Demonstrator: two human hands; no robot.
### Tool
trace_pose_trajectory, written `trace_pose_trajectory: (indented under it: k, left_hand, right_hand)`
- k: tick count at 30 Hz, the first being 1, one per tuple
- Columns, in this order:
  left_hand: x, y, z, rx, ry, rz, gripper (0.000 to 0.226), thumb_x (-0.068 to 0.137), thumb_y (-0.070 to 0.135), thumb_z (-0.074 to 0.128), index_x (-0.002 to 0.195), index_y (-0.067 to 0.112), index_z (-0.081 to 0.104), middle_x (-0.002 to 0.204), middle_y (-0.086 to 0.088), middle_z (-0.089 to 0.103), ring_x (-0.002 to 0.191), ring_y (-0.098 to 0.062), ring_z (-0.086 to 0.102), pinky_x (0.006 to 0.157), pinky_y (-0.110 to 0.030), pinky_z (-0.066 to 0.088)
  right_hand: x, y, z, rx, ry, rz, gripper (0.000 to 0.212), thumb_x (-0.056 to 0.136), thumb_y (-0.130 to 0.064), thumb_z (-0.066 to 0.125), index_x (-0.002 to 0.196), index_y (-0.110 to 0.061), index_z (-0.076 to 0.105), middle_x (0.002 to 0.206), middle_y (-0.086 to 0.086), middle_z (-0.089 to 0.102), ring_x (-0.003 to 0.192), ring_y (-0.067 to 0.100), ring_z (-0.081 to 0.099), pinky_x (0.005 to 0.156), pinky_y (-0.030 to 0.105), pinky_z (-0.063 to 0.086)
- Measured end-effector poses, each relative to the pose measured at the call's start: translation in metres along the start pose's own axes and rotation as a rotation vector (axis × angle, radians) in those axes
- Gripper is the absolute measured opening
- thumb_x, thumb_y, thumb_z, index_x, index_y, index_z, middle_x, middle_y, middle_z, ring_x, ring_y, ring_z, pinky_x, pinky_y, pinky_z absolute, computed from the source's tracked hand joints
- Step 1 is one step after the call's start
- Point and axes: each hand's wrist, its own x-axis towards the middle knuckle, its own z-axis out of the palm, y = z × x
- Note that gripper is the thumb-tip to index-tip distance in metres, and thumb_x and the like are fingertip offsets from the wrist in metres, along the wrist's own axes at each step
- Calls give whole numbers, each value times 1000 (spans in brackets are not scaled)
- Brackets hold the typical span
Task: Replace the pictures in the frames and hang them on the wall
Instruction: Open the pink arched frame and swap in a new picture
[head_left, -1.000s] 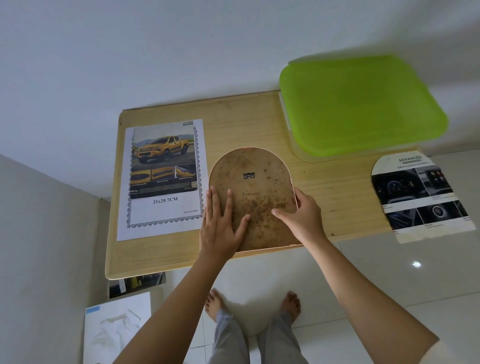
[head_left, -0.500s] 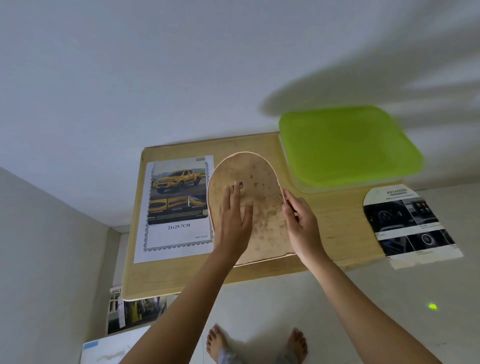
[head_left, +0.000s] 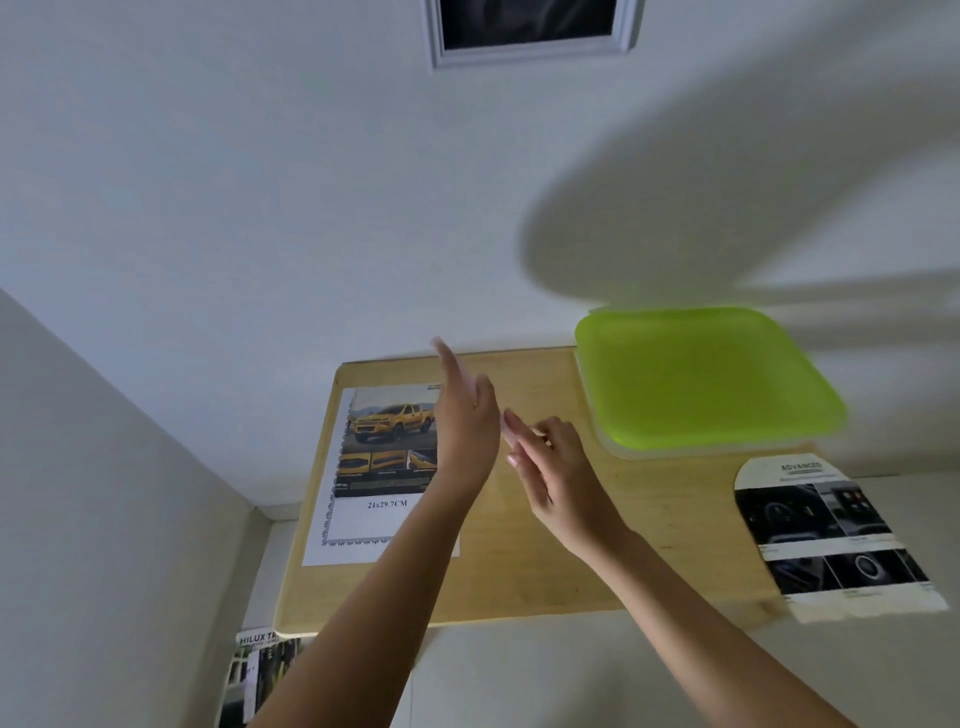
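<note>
Both hands are raised over the wooden table (head_left: 545, 582), blurred by motion. My left hand (head_left: 464, 421) stands flat on edge with its fingers pointing up. My right hand (head_left: 553, 467) reaches toward it with fingers stretched out. Only a thin pale strip shows between them. The brown arched frame is not on the table, and I cannot tell whether the strip is its edge. A yellow-truck print (head_left: 384, 457) lies on the table's left part, partly under my left forearm. An arch-cut car-interior picture (head_left: 831, 540) hangs over the table's right corner. A grey-rimmed frame (head_left: 524, 54) with a dark inside hangs on the wall above.
A box with a lime-green lid (head_left: 701, 379) sits at the table's back right against the white wall. A side wall closes in on the left. A car brochure (head_left: 260, 675) lies on the floor below the table's left front corner.
The view has tilted up to the wall. Both hands lifted off the table, and the brown arched frame that lay under them no longer shows there.
</note>
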Motion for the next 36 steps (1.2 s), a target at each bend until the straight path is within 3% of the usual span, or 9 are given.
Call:
trace_pose_trajectory:
  k: [2,7,10,13,16,20,27,33,36]
  left_hand:
    - [-7,2,-1,-63,95,-70,58,97,14,34,149,22,10,70,4,47,60,-10,48,58,-32,43]
    - [-7,-4,-19,-253,244,-215,45,96,15,38,140,22,35,99,-7,61,73,-19,58,62,-35,52]
    - [-6,0,-43,-346,326,-237,37,97,16,40,133,22,43,94,-3,59,68,-16,58,54,-28,51]
    - [-4,4,-74,-418,376,-244,32,98,25,42,129,30,47,94,0,59,68,-15,59,50,-26,51]
    - [3,2,-107,-422,422,-176,31,97,31,44,127,33,52,95,6,62,78,-13,62,56,-24,50]
    - [33,5,-148,-495,400,-121,28,96,31,48,122,32,56,100,6,65,83,-13,64,62,-25,51]
    - [126,42,-228,-499,240,136,32,96,32,48,127,27,53,106,7,65,90,-16,67,64,-23,55]
    - [193,112,-290,-442,65,462,37,99,26,38,134,38,41,112,17,61,96,-7,65,77,-27,57]
    - [218,143,-307,-376,17,603,43,100,25,38,140,40,33,89,29,62,92,-6,62,87,-34,54]
  right_hand:
    - [-3,-7,1,43,-27,51,37,91,-14,50,127,-11,51,96,7,51,91,17,49,81,30,48]
    - [11,-23,-14,357,-103,225,29,90,-14,53,118,-9,61,103,2,52,89,5,56,75,12,45]
    - [36,-12,-25,367,-76,293,27,90,-9,55,117,-8,61,105,2,53,87,-3,55,75,8,43]
    - [64,10,-26,234,-77,342,30,90,-14,56,119,-10,59,111,7,56,99,15,57,84,22,47]
    - [89,16,-15,139,-231,431,42,93,-26,53,133,-15,46,129,9,49,122,22,46,102,34,37]
    - [121,-9,9,437,-371,479,40,96,-28,46,135,-27,37,117,-9,58,106,11,55,77,19,41]
    - [221,-51,51,650,-24,466,44,91,-22,56,132,-29,42,120,-2,57,103,13,59,84,26,47]
    - [318,-109,32,744,312,292,50,89,-17,58,133,-31,40,116,-15,53,98,-6,54,70,4,46]
    - [363,-131,8,728,409,189,55,88,-16,59,136,-33,38,122,-20,49,106,-5,50,89,12,39]
